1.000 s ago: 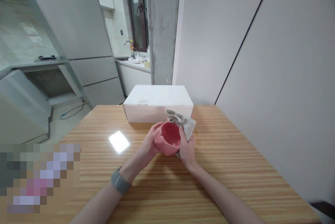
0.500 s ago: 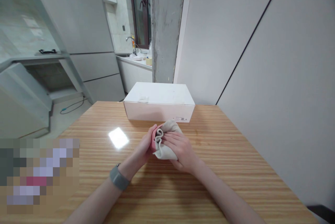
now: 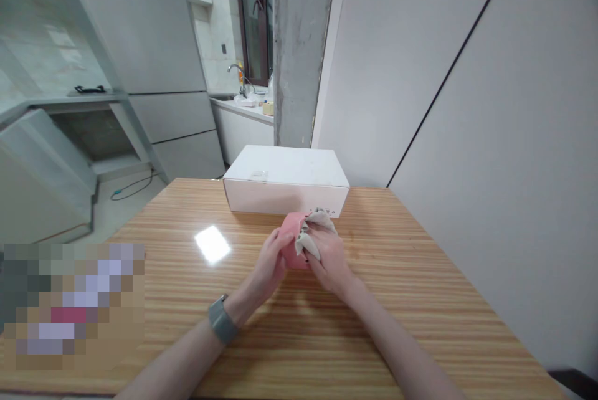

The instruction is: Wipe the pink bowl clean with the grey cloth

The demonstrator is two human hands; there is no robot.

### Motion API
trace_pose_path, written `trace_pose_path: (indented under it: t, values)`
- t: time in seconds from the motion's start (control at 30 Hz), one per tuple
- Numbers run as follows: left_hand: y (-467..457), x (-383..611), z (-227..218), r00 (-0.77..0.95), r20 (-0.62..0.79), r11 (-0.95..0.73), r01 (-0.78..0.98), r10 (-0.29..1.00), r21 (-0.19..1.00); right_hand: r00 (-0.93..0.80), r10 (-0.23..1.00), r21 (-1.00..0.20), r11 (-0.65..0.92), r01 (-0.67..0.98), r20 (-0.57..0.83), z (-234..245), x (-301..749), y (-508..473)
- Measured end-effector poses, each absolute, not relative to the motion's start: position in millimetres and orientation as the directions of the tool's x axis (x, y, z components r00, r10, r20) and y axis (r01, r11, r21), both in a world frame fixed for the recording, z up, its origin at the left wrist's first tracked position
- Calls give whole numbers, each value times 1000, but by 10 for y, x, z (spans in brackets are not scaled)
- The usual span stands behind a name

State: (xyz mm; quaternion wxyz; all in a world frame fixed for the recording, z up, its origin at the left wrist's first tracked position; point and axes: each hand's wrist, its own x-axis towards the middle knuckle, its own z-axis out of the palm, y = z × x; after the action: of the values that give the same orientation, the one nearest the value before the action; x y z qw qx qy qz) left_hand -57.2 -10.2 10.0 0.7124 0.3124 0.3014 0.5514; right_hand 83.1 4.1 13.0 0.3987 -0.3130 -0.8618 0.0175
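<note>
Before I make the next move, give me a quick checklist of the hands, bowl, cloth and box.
1. Left hand gripping the pink bowl: ok, thumb and fingers on its side.
2. Right hand holding the cloth: ok, bunched in the fingers.
3. Cloth at the bowl: ok, on the right-hand side of it.
4. Bowl's inside dry: cannot tell, hidden.
5. Bowl lifted off the table: cannot tell from this angle.
6. White box shut: ok, lid down.
</note>
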Motion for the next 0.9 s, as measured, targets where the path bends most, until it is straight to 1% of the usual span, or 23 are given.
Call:
trace_pose_path:
  t: [0.07, 0.13, 0.2, 0.27, 0.33, 0.4, 0.43, 0.5, 0.57, 0.63, 0.73, 0.8, 0.9]
  values:
    - [-54, -634, 152, 274, -151, 291, -595, 950, 749, -570, 462, -171, 855, 489, 679, 118, 852, 12]
    - [-4, -694, 185, 280, -209, 339, -584, 937, 738, -658, 370, -34, 885, 465, 656, 74, 829, -26]
    - [38, -752, 201, 280, -194, 321, -536, 940, 781, -726, 307, 81, 892, 445, 615, 10, 776, -61]
    - [68, -815, 212, 292, -151, 267, -413, 944, 871, -751, 277, 131, 892, 433, 600, -49, 725, -82]
    - [86, -880, 225, 295, -123, 194, -222, 947, 956, -747, 264, 126, 898, 421, 610, -81, 702, -84]
    - [92, -932, 236, 295, -82, 101, -48, 952, 994, -735, 262, 106, 905, 413, 625, -81, 708, -74]
    - [91, -947, 240, 299, -52, 52, 7, 953, 999, -731, 265, 98, 906, 413, 629, -72, 719, -66]
    - [81, -957, 248, 286, 11, -24, 43, 958, 999, -732, 275, 94, 903, 420, 624, -42, 747, -51]
    - [63, -944, 262, 261, 43, -53, 28, 964, 998, -729, 274, 100, 900, 424, 628, -8, 773, -37]
    - [44, -921, 280, 235, 41, -43, 3, 971, 999, -714, 271, 94, 900, 426, 646, 19, 787, -27]
    - [17, -878, 281, 196, 27, -14, -66, 980, 998, -674, 307, 39, 894, 446, 672, 37, 795, -18]
    - [-2, -834, 243, 190, 24, 6, -155, 981, 988, -622, 362, -25, 876, 483, 694, 40, 803, -12]
    - [-37, -737, 161, 228, 56, 32, -365, 972, 930, -505, 455, -131, 823, 553, 733, 47, 846, 6]
